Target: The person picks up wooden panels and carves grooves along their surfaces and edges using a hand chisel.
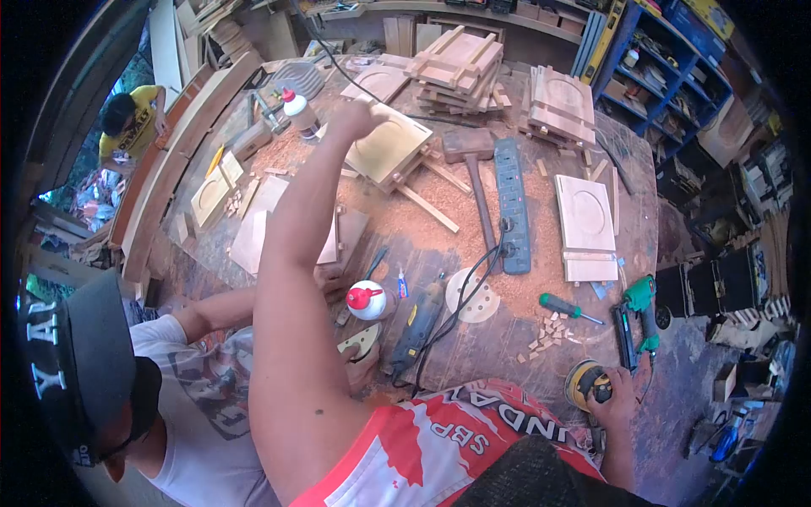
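My left arm stretches across the workbench, with my left hand (358, 121) at the near-left corner of a pale wooden board (394, 142) on top of a small stack. Its fingers are hidden, so whether it grips the board is unclear. Wooden strips (429, 209) stick out from beneath that stack. Low on the right, my right hand (615, 407) is closed around a yellow and black orbital sander (585, 384) at the bench edge. Beside it lies a green nail gun (639, 317). A green screwdriver (570, 308) and several small wood chips (549, 335) are close by.
A co-worker in a cap (93, 355) holds a small wooden piece (361, 340) at left. Glue bottles (366, 299), a mallet (470, 148), a power strip (512, 207), a sanding disc (473, 296) and stacked panels (456, 63) occupy the bench. Black cables cross it.
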`<action>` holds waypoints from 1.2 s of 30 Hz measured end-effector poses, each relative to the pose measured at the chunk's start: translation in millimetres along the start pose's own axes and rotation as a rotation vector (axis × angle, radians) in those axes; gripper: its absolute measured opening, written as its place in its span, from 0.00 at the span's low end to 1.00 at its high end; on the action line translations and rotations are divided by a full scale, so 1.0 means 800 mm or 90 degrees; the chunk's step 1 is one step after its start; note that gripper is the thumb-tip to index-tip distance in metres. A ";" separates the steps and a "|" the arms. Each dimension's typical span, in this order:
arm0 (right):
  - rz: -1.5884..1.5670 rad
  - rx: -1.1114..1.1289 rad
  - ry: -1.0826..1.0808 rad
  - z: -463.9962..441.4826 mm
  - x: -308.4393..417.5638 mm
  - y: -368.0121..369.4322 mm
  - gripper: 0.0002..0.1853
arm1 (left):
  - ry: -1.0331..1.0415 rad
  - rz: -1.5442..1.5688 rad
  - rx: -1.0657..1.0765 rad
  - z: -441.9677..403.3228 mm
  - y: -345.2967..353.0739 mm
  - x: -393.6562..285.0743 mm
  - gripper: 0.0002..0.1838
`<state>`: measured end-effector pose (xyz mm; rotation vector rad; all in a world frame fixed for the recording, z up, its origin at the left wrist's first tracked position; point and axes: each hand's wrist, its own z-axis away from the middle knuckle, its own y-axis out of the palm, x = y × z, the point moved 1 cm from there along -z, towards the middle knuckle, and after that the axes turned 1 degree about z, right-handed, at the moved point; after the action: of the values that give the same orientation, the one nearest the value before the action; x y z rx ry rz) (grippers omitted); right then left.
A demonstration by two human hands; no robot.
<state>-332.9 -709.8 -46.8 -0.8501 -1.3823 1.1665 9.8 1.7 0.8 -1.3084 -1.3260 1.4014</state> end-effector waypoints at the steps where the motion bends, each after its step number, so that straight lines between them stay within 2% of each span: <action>1: 0.004 -0.016 -0.005 0.005 0.000 0.003 0.32 | -0.047 -0.002 0.059 0.000 -0.025 -0.031 0.33; 2: 0.008 -0.032 -0.009 0.009 0.000 0.003 0.32 | -0.003 0.022 0.016 -0.011 -0.033 -0.047 0.31; 6: -0.006 -0.003 0.053 -0.004 0.009 -0.006 0.33 | 0.029 0.031 -0.013 -0.092 -0.015 -0.099 0.34; 9: 0.014 -0.039 0.031 -0.001 0.007 -0.004 0.34 | -0.009 0.034 -0.085 -0.129 0.009 -0.115 0.35; 11: -0.003 -0.043 0.030 0.000 0.000 0.001 0.35 | -0.101 0.110 -0.117 -0.150 0.018 -0.112 0.36; 15: -0.017 -0.033 0.042 -0.004 -0.002 0.002 0.35 | -0.075 0.192 -0.076 -0.198 0.053 -0.092 0.36; 16: -0.026 -0.040 0.032 -0.005 -0.001 0.002 0.35 | -0.087 0.184 -0.053 -0.204 0.057 -0.089 0.32; 25: -0.016 -0.035 0.006 -0.004 -0.007 0.003 0.35 | -0.093 0.298 -0.083 -0.191 0.056 -0.079 0.37; 27: -0.014 -0.031 0.007 -0.004 -0.008 0.001 0.35 | -0.096 0.252 -0.074 -0.198 0.056 -0.073 0.35; 29: -0.025 -0.040 -0.019 -0.006 -0.006 0.000 0.35 | -0.132 0.331 0.046 -0.189 0.042 -0.075 0.35; 30: -0.026 -0.040 -0.018 -0.006 -0.007 0.000 0.35 | -0.108 0.470 0.009 -0.173 0.042 -0.082 0.34; 34: -0.020 -0.024 -0.004 -0.007 -0.004 0.000 0.35 | -0.129 0.537 0.011 -0.158 0.054 -0.072 0.34; 36: -0.016 -0.026 0.005 -0.007 -0.003 -0.001 0.35 | -0.188 0.625 0.005 -0.143 0.060 -0.079 0.27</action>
<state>-327.2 -711.4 -47.1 -0.8630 -1.4114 1.1179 137.2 -46.9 -27.3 -1.9195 -0.8317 2.3115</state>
